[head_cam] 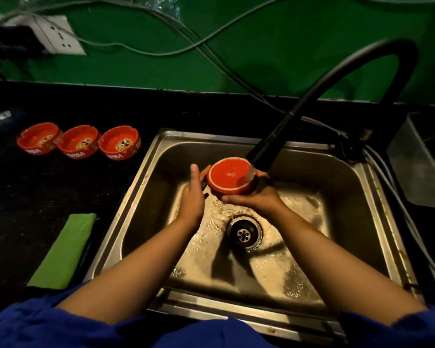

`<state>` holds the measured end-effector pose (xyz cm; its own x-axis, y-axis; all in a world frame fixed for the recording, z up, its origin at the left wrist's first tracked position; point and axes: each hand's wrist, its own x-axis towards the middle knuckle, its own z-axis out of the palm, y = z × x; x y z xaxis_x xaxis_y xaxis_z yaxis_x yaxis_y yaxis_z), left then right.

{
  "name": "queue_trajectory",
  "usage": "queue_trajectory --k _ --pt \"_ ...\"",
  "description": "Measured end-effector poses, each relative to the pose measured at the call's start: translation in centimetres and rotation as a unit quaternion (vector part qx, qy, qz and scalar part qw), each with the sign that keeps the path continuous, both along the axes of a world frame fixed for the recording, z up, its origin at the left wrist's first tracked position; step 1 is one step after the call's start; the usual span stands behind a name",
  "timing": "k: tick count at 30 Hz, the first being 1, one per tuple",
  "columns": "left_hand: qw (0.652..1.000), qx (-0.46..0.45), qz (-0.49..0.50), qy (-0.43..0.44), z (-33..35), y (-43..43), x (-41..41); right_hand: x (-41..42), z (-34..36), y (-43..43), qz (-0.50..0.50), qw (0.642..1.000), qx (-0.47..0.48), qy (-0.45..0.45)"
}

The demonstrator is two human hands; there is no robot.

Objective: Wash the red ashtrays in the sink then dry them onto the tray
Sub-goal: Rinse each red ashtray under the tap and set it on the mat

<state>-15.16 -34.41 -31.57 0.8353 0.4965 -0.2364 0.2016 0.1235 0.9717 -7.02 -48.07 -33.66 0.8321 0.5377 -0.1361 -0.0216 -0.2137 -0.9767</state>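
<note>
I hold a red ashtray (pixel 230 175) upside down over the steel sink (pixel 161 151), its flat bottom facing up under running water from the black faucet (pixel 264 154). My right hand (pixel 255 195) cups it from below and behind, fingers curled round its side. My left hand (pixel 192 194) touches its left edge with fairly straight fingers, thumb raised. Three more red ashtrays (pixel 39 138) (pixel 79 141) (pixel 121 143) sit upright in a row on the dark counter to the left.
A folded green cloth (pixel 65 249) lies on the counter left of the sink. The drain (pixel 244 233) sits mid-basin with water flowing. A clear plastic container (pixel 422 156) stands at right. Cables and a wall socket (pixel 58 35) hang on the green wall.
</note>
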Motion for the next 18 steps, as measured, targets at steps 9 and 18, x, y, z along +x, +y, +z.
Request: queue_trajectory --k 9,18 --pt "0.994 0.005 0.108 -0.012 -2.2 -1.2 -2.3 -2.7 -0.9 -2.1 0.038 0.996 -0.035 -0.068" --pt "1.000 -0.012 -0.013 -0.019 -0.8 -4.0 -0.6 -1.9 -0.5 -5.8 -0.015 0.996 -0.023 -0.081"
